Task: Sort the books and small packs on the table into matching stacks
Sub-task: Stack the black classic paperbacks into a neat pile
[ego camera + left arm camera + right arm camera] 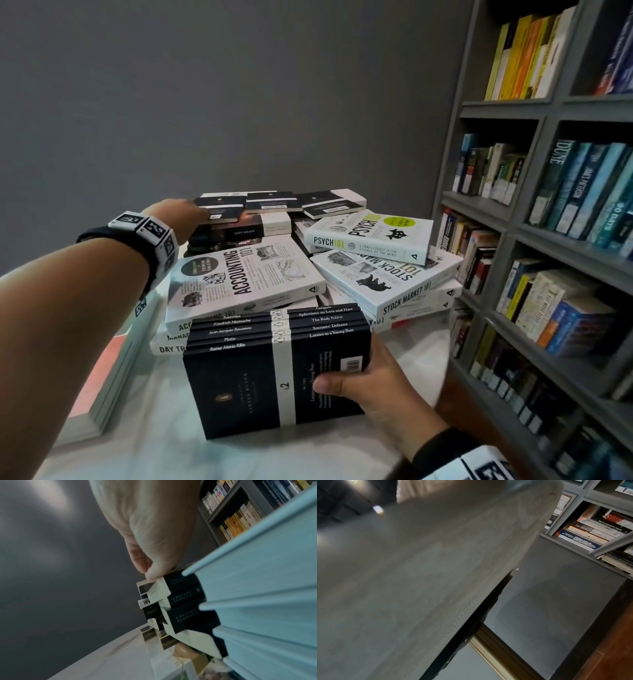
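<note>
Grey walls back the white table; our right hand grips the black stack at its near edge. Our left hand pinches a small black book atop the far pile. Next, we judge, it joins the stack.

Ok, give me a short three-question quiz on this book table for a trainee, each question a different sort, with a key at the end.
1. True or false: the right hand grips a stack of thin black books at the table's near edge.
2. Multiple choice: the left hand reaches to A) the Psych 101 book, B) a small black book at the far side of the pile, C) the bookshelf.
3. Fill in: the big white book nearest the left wrist reads ____ 101.

Key: 1 true; 2 B; 3 Accounting.
</note>
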`<state>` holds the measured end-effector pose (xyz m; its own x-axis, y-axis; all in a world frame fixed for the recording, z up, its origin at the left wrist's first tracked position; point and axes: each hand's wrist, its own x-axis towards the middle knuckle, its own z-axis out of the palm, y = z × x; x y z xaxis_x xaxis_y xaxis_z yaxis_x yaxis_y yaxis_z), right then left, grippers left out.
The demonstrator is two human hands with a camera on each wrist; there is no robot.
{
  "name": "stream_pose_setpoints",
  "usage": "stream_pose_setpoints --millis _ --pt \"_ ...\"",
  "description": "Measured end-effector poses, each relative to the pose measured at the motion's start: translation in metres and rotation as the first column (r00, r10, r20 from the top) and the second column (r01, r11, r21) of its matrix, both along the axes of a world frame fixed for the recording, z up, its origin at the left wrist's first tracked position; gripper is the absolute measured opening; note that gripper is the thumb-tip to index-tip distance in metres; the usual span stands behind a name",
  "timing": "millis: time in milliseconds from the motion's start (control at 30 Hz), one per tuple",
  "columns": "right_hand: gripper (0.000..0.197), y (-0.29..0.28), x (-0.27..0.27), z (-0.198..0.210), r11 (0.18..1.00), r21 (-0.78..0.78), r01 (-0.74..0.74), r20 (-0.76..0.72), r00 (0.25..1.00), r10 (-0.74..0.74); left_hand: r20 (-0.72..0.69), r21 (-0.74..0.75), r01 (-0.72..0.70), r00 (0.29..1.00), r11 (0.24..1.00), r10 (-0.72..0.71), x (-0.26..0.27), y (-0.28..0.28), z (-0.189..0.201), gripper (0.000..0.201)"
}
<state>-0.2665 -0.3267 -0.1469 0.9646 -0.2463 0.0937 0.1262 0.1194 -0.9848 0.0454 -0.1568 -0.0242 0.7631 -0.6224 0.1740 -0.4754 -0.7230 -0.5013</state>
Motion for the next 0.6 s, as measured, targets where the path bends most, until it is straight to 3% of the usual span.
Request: stream_pose_setpoints --millis 133,333,467,600 --pt "0.065 -0.0008 -0.0023 0.0023 1.000 -0.002 -0.027 0.001 1.000 0.027 0.014 -0.045 0.011 1.000 0.999 -0.011 0.0015 0.0032 -0.0009 0.039" --pt "0.069 0.0013 -0.0009 0.0022 1.000 0.013 -0.026 0.016 1.000 0.026 -0.094 -0.118 -0.051 0.995 0.992 0.040 0.0068 0.0087 -0.0055 0.048" --pt "0.065 0.0018 -0.0015 0.0048 0.998 0.025 -0.054 0.038 0.998 0.053 -0.045 -0.103 -0.050 0.998 0.993 0.046 0.0084 0.0082 -0.0039 0.040" --pt "0.072 0.0034 0.0005 0.0049 0.998 0.027 -0.059 0.086 0.995 0.057 0.021 -0.105 -0.056 0.998 0.993 0.058 0.0044 0.0085 0.0032 0.047"
